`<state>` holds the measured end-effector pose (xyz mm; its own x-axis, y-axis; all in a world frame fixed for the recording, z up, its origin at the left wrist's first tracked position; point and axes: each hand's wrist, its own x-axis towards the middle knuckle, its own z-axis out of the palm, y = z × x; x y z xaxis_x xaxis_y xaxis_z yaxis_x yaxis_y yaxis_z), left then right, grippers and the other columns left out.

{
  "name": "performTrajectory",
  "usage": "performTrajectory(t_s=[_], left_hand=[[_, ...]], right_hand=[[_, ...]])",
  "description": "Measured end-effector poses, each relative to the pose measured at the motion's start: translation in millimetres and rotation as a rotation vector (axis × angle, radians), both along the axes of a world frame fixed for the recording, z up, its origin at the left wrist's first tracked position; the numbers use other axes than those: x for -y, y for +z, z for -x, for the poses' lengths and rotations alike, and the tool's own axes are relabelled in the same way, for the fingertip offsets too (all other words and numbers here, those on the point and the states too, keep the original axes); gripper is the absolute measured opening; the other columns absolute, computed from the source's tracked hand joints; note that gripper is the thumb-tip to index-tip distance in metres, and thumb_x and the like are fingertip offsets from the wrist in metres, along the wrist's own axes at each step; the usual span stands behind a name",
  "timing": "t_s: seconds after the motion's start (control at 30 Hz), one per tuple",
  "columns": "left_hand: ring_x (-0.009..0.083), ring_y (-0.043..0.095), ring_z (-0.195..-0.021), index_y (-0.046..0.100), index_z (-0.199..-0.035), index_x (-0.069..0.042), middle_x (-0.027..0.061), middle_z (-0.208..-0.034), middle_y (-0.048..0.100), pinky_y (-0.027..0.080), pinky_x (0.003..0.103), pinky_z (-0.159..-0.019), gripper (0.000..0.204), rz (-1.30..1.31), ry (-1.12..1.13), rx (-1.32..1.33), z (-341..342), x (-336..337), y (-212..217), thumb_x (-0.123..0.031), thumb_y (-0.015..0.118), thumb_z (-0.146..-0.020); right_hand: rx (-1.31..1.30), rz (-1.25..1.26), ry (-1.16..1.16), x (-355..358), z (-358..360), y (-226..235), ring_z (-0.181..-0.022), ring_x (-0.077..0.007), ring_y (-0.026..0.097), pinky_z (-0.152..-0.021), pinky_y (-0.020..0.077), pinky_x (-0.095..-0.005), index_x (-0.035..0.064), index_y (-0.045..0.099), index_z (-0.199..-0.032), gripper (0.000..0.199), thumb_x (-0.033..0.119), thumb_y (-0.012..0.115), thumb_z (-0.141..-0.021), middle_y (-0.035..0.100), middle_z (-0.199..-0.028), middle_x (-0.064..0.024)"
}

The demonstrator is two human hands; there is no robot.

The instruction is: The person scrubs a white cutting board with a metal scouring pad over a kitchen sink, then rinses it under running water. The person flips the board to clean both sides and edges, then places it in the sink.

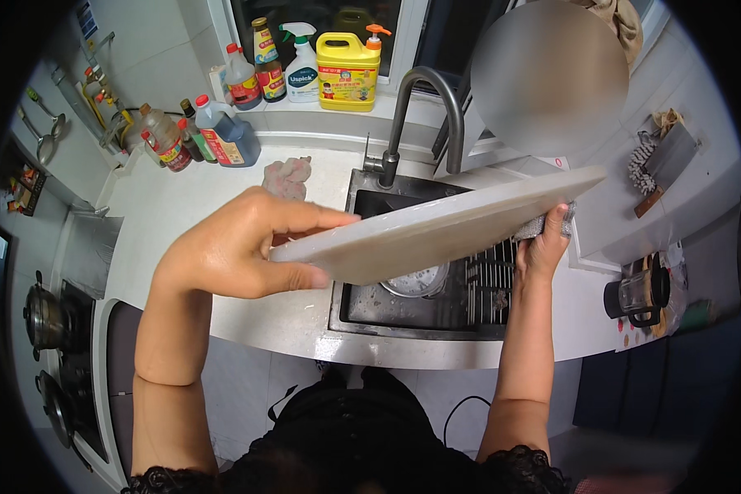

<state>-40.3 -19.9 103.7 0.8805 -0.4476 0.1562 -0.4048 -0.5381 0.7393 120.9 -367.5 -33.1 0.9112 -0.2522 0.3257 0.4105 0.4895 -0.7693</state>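
Over the sink I hold a pale cutting board (436, 229), tilted with its right end higher. My left hand (239, 247) pinches its left end, thumb below and fingers on the upper side. At the other end my right hand (547, 239) presses a silvery grey scrubbing cloth (545, 222) against the board's underside, with the thumb up; some of its fingers are hidden. Beneath the board lies the dark sink (370, 317), partly covered, with a wet round metal dish (416, 282) in it.
A dark curved faucet (399, 115) rises behind the sink, close to the board. A rack (487, 288) sits in the sink's right side. A crumpled rag (286, 178) lies on the counter (247, 317). Bottles (226, 136) stand at the back left, a blender jug (638, 296) at right.
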Motion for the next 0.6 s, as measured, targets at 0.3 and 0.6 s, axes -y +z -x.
performTrajectory(t_s=[0.3,0.6], left_hand=[[0.0215,0.066,-0.085,0.060,-0.122,-0.007,0.0130,-0.094,0.070,0.051,0.033,-0.079,0.047,-0.034,0.076,-0.210,-39.9,41.8,-69.2,-0.031,0.071,-0.084],[0.0105,0.060,-0.084,0.065,-0.112,-0.002,0.0065,-0.092,0.069,0.048,0.027,-0.076,0.028,0.239,0.079,-0.345,-25.8,18.8,-108.5,-0.015,0.066,-0.088]], right_hand=[[0.108,0.579,0.087,-33.9,22.9,-2.5,-0.078,-0.0073,0.055,-0.070,0.0452,-0.0210,0.0027,0.059,-0.102,0.032,0.018,0.077,-0.081,0.061,-0.090,0.0009],[0.113,0.628,0.182,-63.1,29.8,-13.3,-0.078,-0.0097,0.052,-0.072,0.0433,-0.0234,0.0015,0.060,-0.095,0.034,0.019,0.081,-0.076,0.056,-0.086,-0.0001]])
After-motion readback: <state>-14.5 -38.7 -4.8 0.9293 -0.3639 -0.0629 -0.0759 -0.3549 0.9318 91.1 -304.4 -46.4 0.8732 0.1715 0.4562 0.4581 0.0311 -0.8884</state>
